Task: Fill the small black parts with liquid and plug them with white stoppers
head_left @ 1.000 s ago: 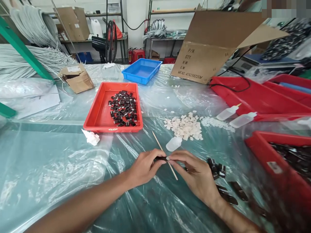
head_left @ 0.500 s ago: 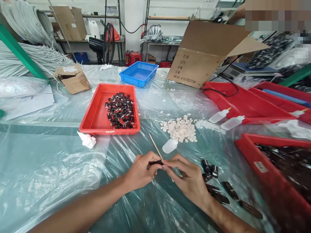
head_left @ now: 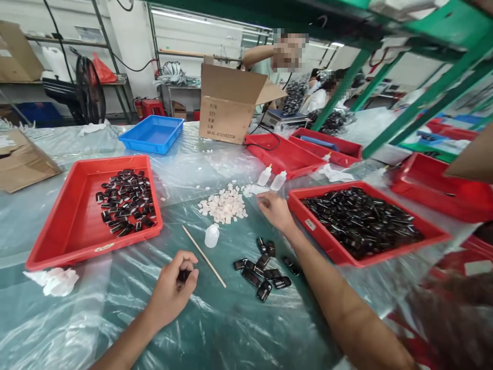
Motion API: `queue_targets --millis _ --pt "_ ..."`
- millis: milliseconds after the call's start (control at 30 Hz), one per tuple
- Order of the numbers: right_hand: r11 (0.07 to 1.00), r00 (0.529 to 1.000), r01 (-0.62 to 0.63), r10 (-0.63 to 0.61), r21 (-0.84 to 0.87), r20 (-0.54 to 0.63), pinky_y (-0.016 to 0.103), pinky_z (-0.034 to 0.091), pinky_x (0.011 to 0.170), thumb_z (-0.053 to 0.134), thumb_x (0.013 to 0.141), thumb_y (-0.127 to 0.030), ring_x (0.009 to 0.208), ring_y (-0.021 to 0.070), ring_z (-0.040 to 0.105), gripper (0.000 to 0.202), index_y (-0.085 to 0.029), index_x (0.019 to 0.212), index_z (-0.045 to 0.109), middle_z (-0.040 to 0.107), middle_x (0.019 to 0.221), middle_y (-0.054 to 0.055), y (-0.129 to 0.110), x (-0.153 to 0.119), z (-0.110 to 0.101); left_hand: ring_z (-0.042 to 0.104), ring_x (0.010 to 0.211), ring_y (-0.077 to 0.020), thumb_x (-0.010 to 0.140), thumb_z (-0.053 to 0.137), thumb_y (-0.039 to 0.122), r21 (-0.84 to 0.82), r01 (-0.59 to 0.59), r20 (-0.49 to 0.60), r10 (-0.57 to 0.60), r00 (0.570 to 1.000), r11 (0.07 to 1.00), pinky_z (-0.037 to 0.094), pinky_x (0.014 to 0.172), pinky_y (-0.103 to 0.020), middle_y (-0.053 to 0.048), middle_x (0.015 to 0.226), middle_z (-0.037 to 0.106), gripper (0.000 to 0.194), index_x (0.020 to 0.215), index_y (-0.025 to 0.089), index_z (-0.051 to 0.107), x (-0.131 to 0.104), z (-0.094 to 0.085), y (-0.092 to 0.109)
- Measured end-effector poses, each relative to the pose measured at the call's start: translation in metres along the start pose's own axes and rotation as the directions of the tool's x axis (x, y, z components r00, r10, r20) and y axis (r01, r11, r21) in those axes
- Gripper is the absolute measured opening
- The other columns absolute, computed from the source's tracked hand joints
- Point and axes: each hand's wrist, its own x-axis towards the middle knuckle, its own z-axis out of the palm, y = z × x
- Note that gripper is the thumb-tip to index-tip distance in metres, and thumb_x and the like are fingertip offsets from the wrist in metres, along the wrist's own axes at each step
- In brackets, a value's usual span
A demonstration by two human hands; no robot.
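My left hand (head_left: 173,288) is low on the plastic-covered table, its fingers closed around a small black part (head_left: 184,275). My right hand (head_left: 274,209) has reached forward, fingers curled, beside a pile of small white pieces (head_left: 223,206); whether it holds one I cannot tell. A thin wooden stick (head_left: 203,256) and a small white bottle (head_left: 211,235) lie between the hands. Several loose black parts (head_left: 264,270) lie under my right forearm.
A red tray (head_left: 57,226) with black parts sits at left, another red tray (head_left: 385,252) full of them at right. Behind stand a blue tray (head_left: 152,134), a cardboard box (head_left: 227,108), two squeeze bottles (head_left: 271,177), more red trays and seated people. A white wad (head_left: 56,281) lies near left.
My hands have separated: the right one let go of the black part and moved forward to the white pieces. The left keeps the part. The camera swung to the right.
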Motion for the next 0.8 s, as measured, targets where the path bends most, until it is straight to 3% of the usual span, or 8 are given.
queue_targets --millis 133,300,567,800 --pt "0.978 0.988 -0.141 0.148 -0.153 0.036 0.036 0.062 0.09 0.067 0.094 -0.017 0.083 0.0205 0.076 0.031 -0.014 0.123 0.076 0.082 0.113 0.013 0.033 0.016 0.004 0.033 0.053 -0.012 0.091 0.056 0.027 0.056 -0.005 0.046 0.002 0.999 0.998 0.032 0.055 -0.025 0.012 0.062 0.032 0.016 0.106 0.032 0.055 0.0 0.003 0.001" --pt "0.937 0.976 -0.188 0.211 -0.295 0.048 0.038 0.056 0.106 0.063 0.101 -0.018 0.112 0.0249 0.076 0.039 -0.015 0.138 0.072 0.079 0.128 0.015 0.029 0.022 0.014 0.028 0.056 -0.0121 0.091 0.056 0.026 0.068 -0.015 0.084 0.01 0.996 0.998 0.028 0.058 -0.026 0.013 0.065 0.026 0.02 0.109 0.03 0.049 0.001 0.005 0.003" --pt "0.885 0.957 -0.272 0.29 -0.377 -0.009 0.033 0.053 0.1 0.057 0.107 -0.027 0.119 0.027 0.074 0.031 -0.017 0.127 0.079 0.075 0.137 0.018 0.013 0.031 0.025 0.03 0.059 -0.0138 0.097 0.054 0.029 0.076 -0.095 0.09 0.088 0.992 0.993 0.026 0.059 -0.027 0.013 0.064 0.031 0.01 0.105 0.029 0.05 0.008 0.005 -0.007" --pt "0.921 0.936 -0.352 0.343 -0.169 -0.079 0.03 0.053 0.092 0.064 0.097 -0.022 0.108 0.0265 0.077 0.017 -0.017 0.099 0.08 0.083 0.117 0.015 0.011 0.041 0.022 0.033 0.059 -0.0138 0.098 0.058 0.033 0.072 -0.073 0.055 0.069 0.996 0.995 0.027 0.059 -0.028 0.012 0.067 0.035 0.011 0.107 0.029 0.054 0.008 0.003 -0.013"
